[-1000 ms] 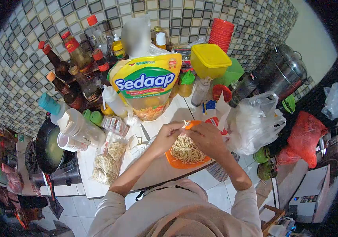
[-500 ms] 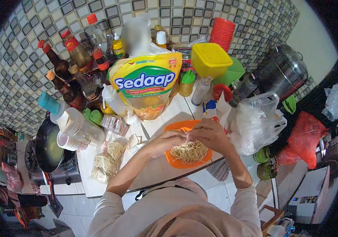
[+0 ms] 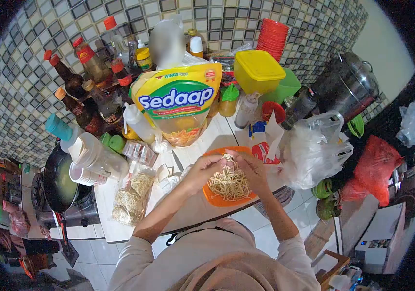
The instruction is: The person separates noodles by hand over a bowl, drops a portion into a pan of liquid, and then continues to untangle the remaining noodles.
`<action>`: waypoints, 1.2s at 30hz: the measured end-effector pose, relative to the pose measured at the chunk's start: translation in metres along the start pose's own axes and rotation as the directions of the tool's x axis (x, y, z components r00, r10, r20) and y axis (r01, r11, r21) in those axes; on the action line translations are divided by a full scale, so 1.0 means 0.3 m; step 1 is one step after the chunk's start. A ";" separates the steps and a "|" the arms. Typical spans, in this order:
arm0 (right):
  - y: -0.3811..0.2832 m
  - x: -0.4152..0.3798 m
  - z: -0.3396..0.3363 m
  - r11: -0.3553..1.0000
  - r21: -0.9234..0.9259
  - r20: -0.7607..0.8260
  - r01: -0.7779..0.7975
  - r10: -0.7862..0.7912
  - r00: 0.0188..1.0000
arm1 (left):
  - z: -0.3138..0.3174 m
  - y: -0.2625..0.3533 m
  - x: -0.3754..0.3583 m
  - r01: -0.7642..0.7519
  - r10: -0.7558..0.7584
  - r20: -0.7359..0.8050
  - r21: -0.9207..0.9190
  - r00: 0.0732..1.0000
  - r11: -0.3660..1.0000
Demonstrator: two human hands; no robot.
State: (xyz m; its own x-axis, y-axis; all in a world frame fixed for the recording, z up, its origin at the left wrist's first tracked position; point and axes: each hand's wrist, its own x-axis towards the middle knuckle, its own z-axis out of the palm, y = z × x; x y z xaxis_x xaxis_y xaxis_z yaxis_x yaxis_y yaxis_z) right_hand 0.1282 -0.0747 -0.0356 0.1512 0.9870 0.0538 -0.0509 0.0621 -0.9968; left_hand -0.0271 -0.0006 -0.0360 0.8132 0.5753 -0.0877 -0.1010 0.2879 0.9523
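Observation:
Pale yellow noodles point(image 3: 230, 183) lie loose in an orange bowl point(image 3: 211, 197) near the front edge of the worktop. My left hand point(image 3: 204, 169) grips some of the noodles at the bowl's left side, its fingers curled. Opposite it, my right hand point(image 3: 250, 168) pinches noodles at the upper right of the bowl. Strands stretch and hang between the two hands. Left of the bowl lies a clear plastic bag of noodles point(image 3: 133, 196), with small white scraps point(image 3: 167, 175) and a knife point(image 3: 177, 160) beside it.
A large Sedaap oil pouch point(image 3: 178, 104) stands behind the bowl, with sauce bottles point(image 3: 77, 109) to its left. A wok point(image 3: 62, 179) sits on the stove at left. White plastic bags point(image 3: 315, 150) occupy the right side, below a steel pot point(image 3: 345, 87).
My hands have moved apart and lifted noodle strands between them. Before, they were close together above the noodles. The camera view has shifted slightly.

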 end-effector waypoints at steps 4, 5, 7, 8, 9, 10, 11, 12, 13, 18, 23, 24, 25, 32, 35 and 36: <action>0.010 0.000 0.027 0.998 -0.024 -0.016 0.058 -0.058 0.998 | 0.000 -0.040 0.012 -0.035 0.028 -0.091 -0.076 0.995 0.997; 0.013 0.002 0.049 0.997 0.012 -0.062 0.078 -0.077 0.995 | 0.006 -0.038 0.011 -0.068 0.057 -0.108 -0.106 0.993 0.992; 0.020 0.001 0.070 0.994 0.049 -0.107 0.099 -0.093 0.990 | 0.016 -0.045 0.018 -0.129 0.120 -0.135 -0.056 0.984 0.990; 0.024 0.001 0.075 0.991 0.097 -0.133 0.088 -0.075 0.988 | 0.018 -0.046 0.020 -0.188 0.185 -0.159 -0.004 0.970 0.982; 0.029 0.000 0.079 0.986 0.146 -0.157 0.079 -0.055 0.986 | 0.020 -0.040 0.018 -0.188 0.186 -0.160 -0.003 0.970 0.982; 0.050 0.001 0.079 0.986 0.147 -0.156 0.078 -0.055 0.986 | 0.023 -0.030 0.013 -0.194 0.199 -0.151 0.050 0.968 0.980; 0.082 0.003 0.078 0.986 0.164 -0.198 0.020 0.013 0.980 | 0.026 -0.025 0.010 -0.199 0.212 -0.142 0.103 0.967 0.975; 0.097 0.003 0.080 0.983 0.182 -0.239 -0.037 0.081 0.968 | 0.026 -0.027 0.005 -0.198 0.212 -0.142 0.103 0.967 0.975; 0.103 0.001 0.080 0.983 0.182 -0.239 -0.036 0.080 0.968 | 0.027 -0.033 -0.001 -0.222 0.240 -0.145 0.132 0.960 0.966; 0.102 -0.004 0.101 0.935 0.354 -0.178 0.001 0.066 0.982 | 0.026 -0.058 -0.026 -0.246 0.262 -0.183 0.104 0.948 0.964; 0.057 -0.025 0.087 0.876 0.482 -0.107 -0.008 0.068 0.992 | 0.029 -0.006 -0.043 -0.255 0.284 -0.130 0.200 0.950 0.946; 0.050 -0.025 0.086 0.896 0.444 -0.092 -0.012 0.059 0.994 | 0.031 -0.007 -0.040 -0.256 0.284 -0.129 0.199 0.950 0.946; 0.050 -0.026 0.085 0.897 0.443 -0.093 -0.010 0.058 0.994 | 0.032 -0.010 -0.036 -0.285 0.336 -0.147 0.286 0.930 0.915; 0.033 -0.042 0.113 0.992 0.123 -0.316 0.040 0.001 0.949 | 0.009 -0.081 -0.013 -0.272 0.412 -0.260 0.442 0.873 0.855; 0.068 -0.050 0.116 0.987 0.158 -0.349 0.041 0.017 0.937 | 0.030 -0.087 -0.020 -0.153 0.174 -0.288 0.095 0.942 0.984; 0.081 -0.052 0.114 0.983 0.182 -0.356 0.028 0.039 0.934 | 0.030 -0.105 -0.017 -0.154 0.175 -0.288 0.094 0.941 0.984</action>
State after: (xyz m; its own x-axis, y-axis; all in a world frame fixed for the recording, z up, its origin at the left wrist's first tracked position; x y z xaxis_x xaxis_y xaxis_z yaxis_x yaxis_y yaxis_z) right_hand 0.0908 -0.0834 -0.0587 0.4905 0.8714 -0.0101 -0.2252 0.1156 -0.9674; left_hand -0.0228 -0.0195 -0.0629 0.5829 0.8125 0.0000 -0.1712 0.1228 0.9776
